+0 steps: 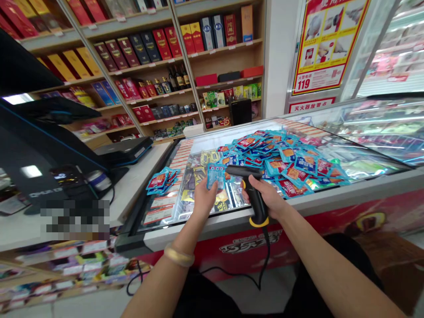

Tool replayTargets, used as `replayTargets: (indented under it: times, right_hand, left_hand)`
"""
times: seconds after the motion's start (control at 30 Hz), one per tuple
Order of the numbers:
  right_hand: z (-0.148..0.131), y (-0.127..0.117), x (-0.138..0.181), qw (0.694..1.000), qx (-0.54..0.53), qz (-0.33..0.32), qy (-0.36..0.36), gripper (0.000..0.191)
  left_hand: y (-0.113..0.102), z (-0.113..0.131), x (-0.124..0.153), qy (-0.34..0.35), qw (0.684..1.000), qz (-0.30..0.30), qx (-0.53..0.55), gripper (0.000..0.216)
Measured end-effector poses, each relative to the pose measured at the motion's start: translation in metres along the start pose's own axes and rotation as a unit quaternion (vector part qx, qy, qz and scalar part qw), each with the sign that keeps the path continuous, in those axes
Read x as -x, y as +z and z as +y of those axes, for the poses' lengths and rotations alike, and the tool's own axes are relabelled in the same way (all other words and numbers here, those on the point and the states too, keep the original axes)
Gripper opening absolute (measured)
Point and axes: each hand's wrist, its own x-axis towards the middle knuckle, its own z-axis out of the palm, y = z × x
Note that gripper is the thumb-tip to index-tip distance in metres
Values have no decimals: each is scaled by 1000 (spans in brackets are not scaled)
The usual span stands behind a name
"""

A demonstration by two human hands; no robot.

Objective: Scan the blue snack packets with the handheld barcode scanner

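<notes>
My left hand (206,197) pinches a small blue snack packet (216,172) by its lower part, its printed back towards me. Wrapped round the handle of a black and yellow barcode scanner (254,196) is my right hand (266,194). The scanner's head points left at the packet, a short gap between them. Behind both hands a large pile of blue and red snack packets (294,163) lies on the freezer's glass top (175,198). Further left sits a smaller stack of the same packets (162,180). The scanner's cord (265,260) hangs down in front of the freezer.
A counter (139,176) with a black checkout terminal (43,154) stands at the left. Shelves (149,66) of boxes and bottles line the back wall. A red and yellow poster (331,44) hangs at the right. Yellow packs (198,172) show under the glass.
</notes>
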Motion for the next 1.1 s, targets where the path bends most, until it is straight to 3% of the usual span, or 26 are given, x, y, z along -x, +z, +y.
replayTargets:
  times: [0.2,0.47,0.6,0.7,0.8,0.9,1.0,1.1]
  right_hand:
    - [1,-1,0,995,97,-6,23,57]
    - [3,-1,-3,992,120,-16,41,59]
    - [1,0,-2,994,103,1,43,58]
    - [0,3,-1,996,82,2,36,55]
    - [5,14,-2,998,48,-19,35,51]
    - [16,37,-8,998,5,-40,56,48]
    - [30,67,-17,995,-24,-42,90,42]
    - [41,94,-26,992,-31,-44,112,38]
  left_hand:
    - [-1,4,0,-17,996,34,83,47]
    - [-1,3,-1,-18,995,43,93,49]
    - [-3,3,1,5,998,44,34,41]
    - [-20,8,3,79,987,82,-117,34]
    - [-59,20,4,145,934,148,-290,33]
    - [-109,31,3,134,862,212,-441,39]
    - [-147,35,4,122,790,207,-563,47]
    - [-162,28,8,69,725,147,-669,53]
